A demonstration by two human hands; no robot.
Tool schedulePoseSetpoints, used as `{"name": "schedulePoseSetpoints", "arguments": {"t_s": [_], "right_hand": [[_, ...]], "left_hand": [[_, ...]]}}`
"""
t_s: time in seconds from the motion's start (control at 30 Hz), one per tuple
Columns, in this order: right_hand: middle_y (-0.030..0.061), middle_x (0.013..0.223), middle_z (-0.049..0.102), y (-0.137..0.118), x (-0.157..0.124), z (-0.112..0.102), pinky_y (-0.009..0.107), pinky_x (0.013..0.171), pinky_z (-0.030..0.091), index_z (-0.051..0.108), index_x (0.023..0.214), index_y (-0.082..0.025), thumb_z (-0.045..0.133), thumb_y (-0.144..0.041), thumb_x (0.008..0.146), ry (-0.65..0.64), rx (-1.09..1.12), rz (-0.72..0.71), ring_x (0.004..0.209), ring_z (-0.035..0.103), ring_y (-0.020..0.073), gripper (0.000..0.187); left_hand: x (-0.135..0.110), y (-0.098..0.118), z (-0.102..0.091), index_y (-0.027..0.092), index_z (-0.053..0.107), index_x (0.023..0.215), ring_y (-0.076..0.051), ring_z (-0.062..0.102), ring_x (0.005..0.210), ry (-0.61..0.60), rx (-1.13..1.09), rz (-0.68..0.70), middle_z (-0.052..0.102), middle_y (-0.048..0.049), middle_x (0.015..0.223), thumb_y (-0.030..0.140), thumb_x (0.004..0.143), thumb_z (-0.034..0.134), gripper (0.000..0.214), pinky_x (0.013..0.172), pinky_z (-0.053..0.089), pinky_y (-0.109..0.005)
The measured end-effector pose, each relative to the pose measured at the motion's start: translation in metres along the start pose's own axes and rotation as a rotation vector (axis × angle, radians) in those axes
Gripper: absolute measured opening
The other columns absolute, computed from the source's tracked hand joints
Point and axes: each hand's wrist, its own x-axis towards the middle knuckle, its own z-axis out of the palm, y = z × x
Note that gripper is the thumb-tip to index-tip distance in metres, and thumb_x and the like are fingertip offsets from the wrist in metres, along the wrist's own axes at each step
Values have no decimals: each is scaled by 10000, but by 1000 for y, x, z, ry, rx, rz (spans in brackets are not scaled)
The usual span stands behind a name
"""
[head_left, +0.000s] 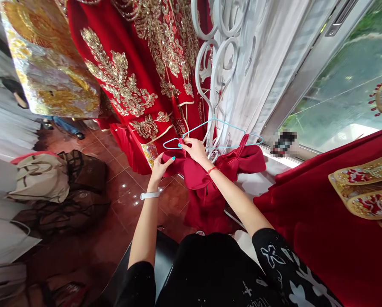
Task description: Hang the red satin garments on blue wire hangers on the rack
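Note:
A dark red dress with wide ruffled shoulders hangs in front of me on a light blue wire hanger. My right hand is closed, pinching the left-side strap of the dress at the hanger's left end. Lower and to the left, my left hand grips the ruffle between thumb and fingers. On the other side, a second strap loops over the hanger's right end. The hanger's hook is hard to make out against the white ironwork behind it.
Red garments with gold embroidery hang close ahead, beside a white scrolled metal rack. Bags lie on the tiled floor at left. Red cloth with embroidered pieces is at right, near a window. Someone's foot shows beyond.

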Motion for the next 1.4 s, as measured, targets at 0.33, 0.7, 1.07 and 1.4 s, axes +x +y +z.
{"name": "schedulePoseSetpoints", "arguments": {"t_s": [0.33, 0.7, 1.07, 1.4], "right_hand": [[34, 909, 819, -3, -11, -4, 305, 809, 536, 786, 884, -203, 690, -307, 953, -36, 13, 13, 885, 762, 232, 158], [48, 1009, 823, -7, -17, -31, 342, 936, 577, 816, 954, -158, 628, -84, 861, -142, 137, 34, 1026, 766, 257, 223], [123, 1201, 767, 87, -148, -192, 472, 1014, 590, 715, 1182, -218, 755, -424, 800, 895, 80, 145, 1134, 723, 271, 437], [37, 800, 764, 113, -165, -203, 371, 739, 573, 785, 816, -181, 753, -539, 728, 581, 95, 275, 779, 675, 223, 370]], "left_hand": [[35, 49, -24, 197, 681, 897, -241, 659, 868, -65, 311, 224, 714, -44, 867, 576, 773, 759, 406, 826, 561, -367], [42, 90, 23, 188, 614, 1382, -303, 676, 1165, -303, 720, 300, 721, -135, 1319, 452, 956, 641, 502, 1068, 500, -458], [24, 100, 40, 229, 564, 1419, -324, 522, 1365, -107, 668, 717, 608, -133, 1424, 399, 947, 660, 511, 1200, 396, -533], [38, 106, 210, 160, 669, 1331, -254, 692, 1204, -686, 479, 511, 735, -134, 1308, 270, 976, 624, 374, 1046, 518, -345]]}}
